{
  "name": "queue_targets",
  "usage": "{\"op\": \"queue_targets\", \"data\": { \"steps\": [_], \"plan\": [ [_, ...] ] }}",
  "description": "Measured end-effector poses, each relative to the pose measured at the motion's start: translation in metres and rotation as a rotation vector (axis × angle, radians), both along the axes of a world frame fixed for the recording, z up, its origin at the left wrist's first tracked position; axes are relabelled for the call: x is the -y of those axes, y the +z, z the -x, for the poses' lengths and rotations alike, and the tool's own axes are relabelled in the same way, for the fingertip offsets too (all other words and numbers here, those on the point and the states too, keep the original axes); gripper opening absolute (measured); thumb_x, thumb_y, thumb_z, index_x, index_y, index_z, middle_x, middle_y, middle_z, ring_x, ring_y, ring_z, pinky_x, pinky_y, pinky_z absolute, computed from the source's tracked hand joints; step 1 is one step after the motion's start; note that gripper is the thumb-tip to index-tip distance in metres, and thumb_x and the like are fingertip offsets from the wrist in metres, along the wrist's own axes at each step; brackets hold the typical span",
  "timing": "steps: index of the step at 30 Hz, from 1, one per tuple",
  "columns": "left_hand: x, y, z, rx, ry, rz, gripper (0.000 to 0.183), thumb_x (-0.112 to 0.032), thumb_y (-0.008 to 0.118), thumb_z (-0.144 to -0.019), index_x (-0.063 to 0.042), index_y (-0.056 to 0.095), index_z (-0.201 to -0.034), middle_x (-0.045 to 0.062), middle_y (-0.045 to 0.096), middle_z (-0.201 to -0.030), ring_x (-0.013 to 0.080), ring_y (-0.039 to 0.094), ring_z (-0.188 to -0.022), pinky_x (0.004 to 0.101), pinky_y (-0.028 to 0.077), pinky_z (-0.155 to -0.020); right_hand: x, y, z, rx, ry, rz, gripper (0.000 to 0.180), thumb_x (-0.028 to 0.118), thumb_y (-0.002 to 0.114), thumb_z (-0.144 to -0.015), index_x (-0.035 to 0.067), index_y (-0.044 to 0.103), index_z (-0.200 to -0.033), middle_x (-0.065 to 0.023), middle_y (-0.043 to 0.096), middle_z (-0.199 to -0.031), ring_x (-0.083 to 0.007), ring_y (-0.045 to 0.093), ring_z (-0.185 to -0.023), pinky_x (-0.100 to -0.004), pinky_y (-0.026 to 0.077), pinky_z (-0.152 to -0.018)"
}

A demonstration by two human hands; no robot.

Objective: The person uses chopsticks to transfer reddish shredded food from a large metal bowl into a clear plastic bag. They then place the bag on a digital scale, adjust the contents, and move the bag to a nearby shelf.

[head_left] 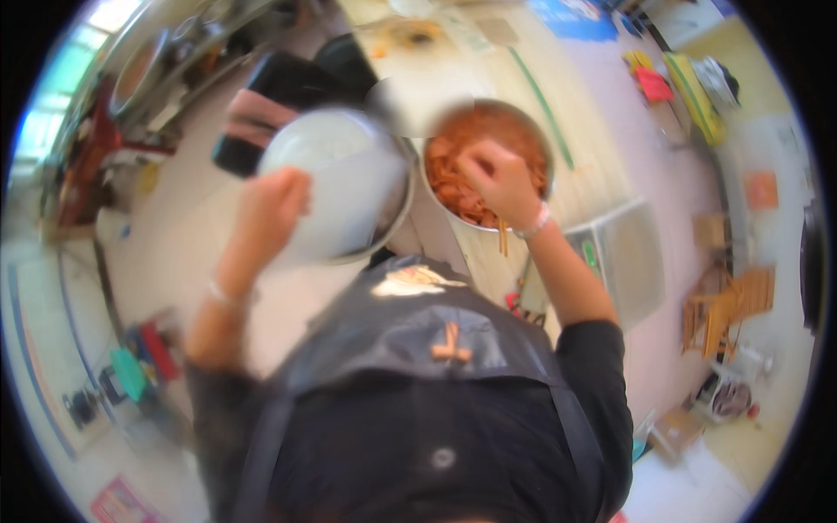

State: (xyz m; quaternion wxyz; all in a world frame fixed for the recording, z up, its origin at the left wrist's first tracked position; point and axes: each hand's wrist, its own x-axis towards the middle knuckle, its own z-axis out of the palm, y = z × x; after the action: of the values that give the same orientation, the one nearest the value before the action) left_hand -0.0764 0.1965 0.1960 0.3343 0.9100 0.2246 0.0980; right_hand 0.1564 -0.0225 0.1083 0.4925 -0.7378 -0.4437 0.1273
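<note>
My left hand (278, 196), blurred by motion, is closed at the near left edge of a pale, translucent sheet or lid (340, 173). That sheet or lid covers much of a round metal basin (409, 196), whose rim shows at the right and below. Over a metal bowl of reddish-brown food pieces (451, 186), my right hand (500, 180) has its fingers curled. Whether they pinch anything cannot be made out. A pair of thin wooden sticks, apparently chopsticks (503, 240), juts past the bowl's near rim beneath my right wrist.
A light tabletop (588, 157) runs along the right, with a green-handled tool (543, 104) lying beyond the bowl. Nearer stands a translucent box (631, 261). Behind the basin is a dark seat with a pink cloth (258, 118). A wooden folding chair (732, 307) stands far right.
</note>
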Motion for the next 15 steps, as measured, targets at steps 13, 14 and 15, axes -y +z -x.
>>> {"op": "queue_targets", "data": {
  "steps": [13,14,15],
  "plan": [
    [0.046,-0.034,-0.018,0.334,0.204,1.175,0.019,-0.024,0.051,-0.093,-0.007,0.059,-0.091,0.003,0.056,-0.086,0.0111,0.056,-0.083,0.0217,0.047,-0.056,-0.053,0.049,0.088,-0.269,0.307,-0.117,0.025,0.014,0.067,-0.084,0.000,0.061,-0.105,-0.0092,0.062,-0.098,-0.0138,0.063,-0.083,-0.0255,0.052,-0.066],
    [0.048,-0.034,-0.016,0.346,0.199,1.181,0.019,-0.024,0.051,-0.093,-0.007,0.059,-0.092,0.003,0.057,-0.087,0.0111,0.056,-0.084,0.0224,0.047,-0.056,-0.053,0.046,0.087,-0.286,0.317,-0.125,0.026,0.015,0.067,-0.084,0.000,0.062,-0.105,-0.0108,0.062,-0.098,-0.0154,0.064,-0.082,-0.0265,0.052,-0.065],
    [0.048,-0.034,-0.014,0.358,0.192,1.189,0.020,-0.024,0.051,-0.093,-0.007,0.059,-0.092,0.003,0.057,-0.088,0.0111,0.056,-0.085,0.0231,0.048,-0.056,-0.053,0.044,0.086,-0.319,0.327,-0.130,0.026,0.015,0.067,-0.084,0.000,0.062,-0.105,-0.0103,0.062,-0.098,-0.0154,0.064,-0.082,-0.0267,0.052,-0.066]
  ]
}}
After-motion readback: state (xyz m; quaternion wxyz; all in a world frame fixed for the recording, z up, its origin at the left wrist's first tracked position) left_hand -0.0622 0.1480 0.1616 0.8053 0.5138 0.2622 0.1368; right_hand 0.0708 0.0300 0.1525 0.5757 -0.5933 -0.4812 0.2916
